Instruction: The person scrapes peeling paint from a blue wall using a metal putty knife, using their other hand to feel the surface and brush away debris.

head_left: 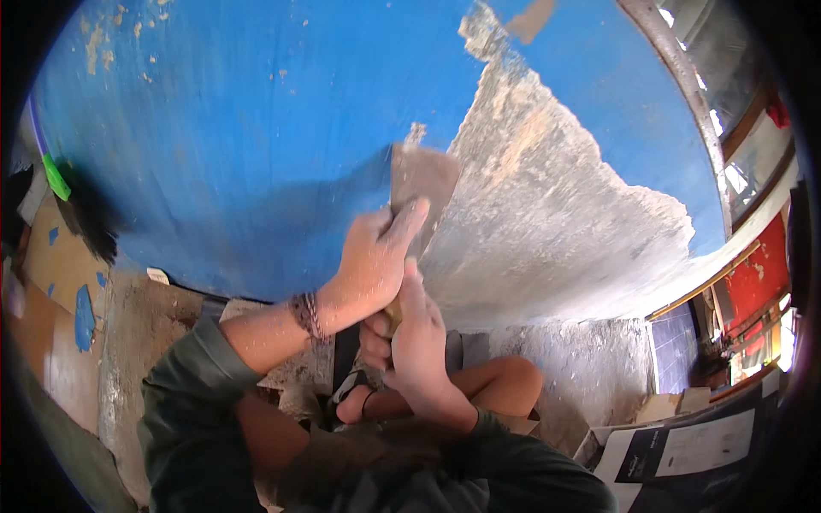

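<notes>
In front of me stands a wall with blue paint (256, 103) and a large bare grey patch (547, 188). A scraper with a broad dusty blade (423, 173) meets the wall at the ragged left border of that patch. My left hand (369, 261) grips the blade's lower part, thumb on its face and the other fingers hidden behind. Below it, my right hand (417, 338) is closed around the handle (394, 315), which shows only in part. Pale dust specks my left hand and forearm.
A brush with dark bristles (85, 209) leans at the left by the wall. Blue paint flakes (84, 318) lie on a board there. My crossed legs (492, 385) are beneath my arms. At the lower right sits a black-and-white box (693, 453); a blue-grey panel (676, 349) stands beyond.
</notes>
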`<state>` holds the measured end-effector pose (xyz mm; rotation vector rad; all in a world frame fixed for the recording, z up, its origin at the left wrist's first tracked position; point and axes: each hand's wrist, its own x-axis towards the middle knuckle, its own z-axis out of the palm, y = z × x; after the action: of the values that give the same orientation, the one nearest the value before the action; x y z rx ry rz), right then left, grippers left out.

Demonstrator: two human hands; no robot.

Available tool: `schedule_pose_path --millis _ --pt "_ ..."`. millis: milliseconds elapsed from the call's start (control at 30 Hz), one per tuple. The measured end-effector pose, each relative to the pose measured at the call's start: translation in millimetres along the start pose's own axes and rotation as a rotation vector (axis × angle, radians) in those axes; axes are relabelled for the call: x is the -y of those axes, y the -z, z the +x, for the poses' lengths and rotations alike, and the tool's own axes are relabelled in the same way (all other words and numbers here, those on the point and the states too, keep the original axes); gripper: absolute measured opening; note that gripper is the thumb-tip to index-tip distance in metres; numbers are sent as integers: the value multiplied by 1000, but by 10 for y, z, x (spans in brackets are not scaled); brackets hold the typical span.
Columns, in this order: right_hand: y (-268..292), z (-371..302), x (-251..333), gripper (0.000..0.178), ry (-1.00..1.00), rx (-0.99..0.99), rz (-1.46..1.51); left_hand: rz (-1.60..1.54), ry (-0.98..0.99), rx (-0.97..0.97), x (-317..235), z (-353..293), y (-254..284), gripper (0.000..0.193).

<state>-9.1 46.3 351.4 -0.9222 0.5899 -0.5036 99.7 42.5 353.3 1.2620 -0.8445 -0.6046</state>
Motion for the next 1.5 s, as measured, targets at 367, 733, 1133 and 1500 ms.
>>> schedule_pose_path --millis 367,733,1133,1500 --pt "-129 -55 162 44 52 5 -5 73 -77 -4 -218 32 -6 43" --pt "-202 28 276 41 88 44 3 124 -179 -37 -320 199 0 38" --pt "-352 -50 454 41 148 74 4 -42 -216 -58 -593 239 -16 49" --pt "-280 -87 485 42 132 50 30 12 -179 -7 -605 249 -85 38"
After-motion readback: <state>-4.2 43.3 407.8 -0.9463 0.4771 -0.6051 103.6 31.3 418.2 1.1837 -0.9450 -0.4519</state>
